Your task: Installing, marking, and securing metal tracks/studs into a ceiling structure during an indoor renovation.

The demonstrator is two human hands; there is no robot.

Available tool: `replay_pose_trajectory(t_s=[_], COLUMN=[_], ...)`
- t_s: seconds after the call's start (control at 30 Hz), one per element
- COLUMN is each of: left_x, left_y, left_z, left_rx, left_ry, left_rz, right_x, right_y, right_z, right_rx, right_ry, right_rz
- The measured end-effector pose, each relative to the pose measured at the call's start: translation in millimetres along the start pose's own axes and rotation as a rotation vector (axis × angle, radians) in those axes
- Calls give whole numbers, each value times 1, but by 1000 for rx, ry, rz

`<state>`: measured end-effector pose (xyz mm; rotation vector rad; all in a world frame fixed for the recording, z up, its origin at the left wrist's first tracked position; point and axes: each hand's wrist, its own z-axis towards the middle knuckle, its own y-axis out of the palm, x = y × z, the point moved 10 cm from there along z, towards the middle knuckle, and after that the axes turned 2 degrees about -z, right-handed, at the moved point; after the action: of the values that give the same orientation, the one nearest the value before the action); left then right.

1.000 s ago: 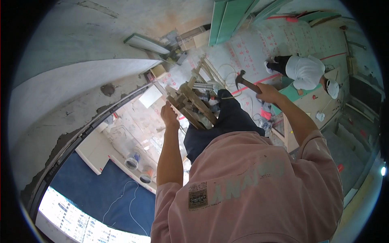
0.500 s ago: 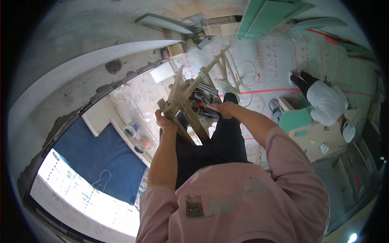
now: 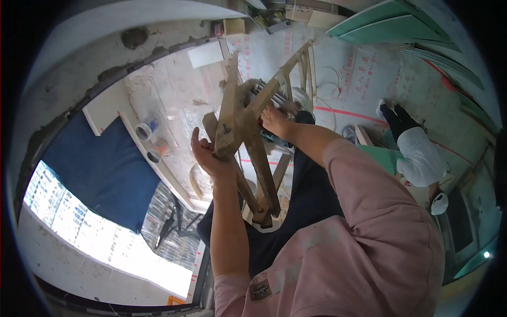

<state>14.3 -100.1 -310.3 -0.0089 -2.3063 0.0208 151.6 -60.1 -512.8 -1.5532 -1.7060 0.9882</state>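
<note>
A wooden sawhorse-like trestle of rough, stained beams stands tilted before me, over my legs. My left hand grips its near left side, with one finger sticking up and the other fingertips partly behind the wood. Behind the near beams sits a dark machine with shiny metal rods. My right hand reaches in beside those rods from the right, its fingers curled. What lies inside them is hidden.
A person in a white top bends over at the right beside a green board. More green boards lean at the far right. A blue sheet hangs by the bright window at the left. Buckets stand near it.
My view has shifted, and the trestle appears larger and nearer. My right hand has moved left, in toward the metal rods. A finger of my left hand has lifted off the wood.
</note>
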Motion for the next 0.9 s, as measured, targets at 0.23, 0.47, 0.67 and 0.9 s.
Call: replay_pose_trajectory(t_s=[0.23,0.47,0.67,0.9], left_x=[-23,-51,-32,-32], left_y=[-133,-70,-92,-107], left_z=[-68,-85,-88,-80], left_rx=[-260,-406,-353,-402], left_ry=[279,441,525,405], left_rz=[1078,1240,1238,1144], right_x=[-117,-154,-169,-126], right_y=[-17,196,172,74], right_z=[-22,-20,10,-42], right_rx=[53,-41,-391,-792], right_ry=[-98,296,315,-491], right_rz=[489,1003,578,1294])
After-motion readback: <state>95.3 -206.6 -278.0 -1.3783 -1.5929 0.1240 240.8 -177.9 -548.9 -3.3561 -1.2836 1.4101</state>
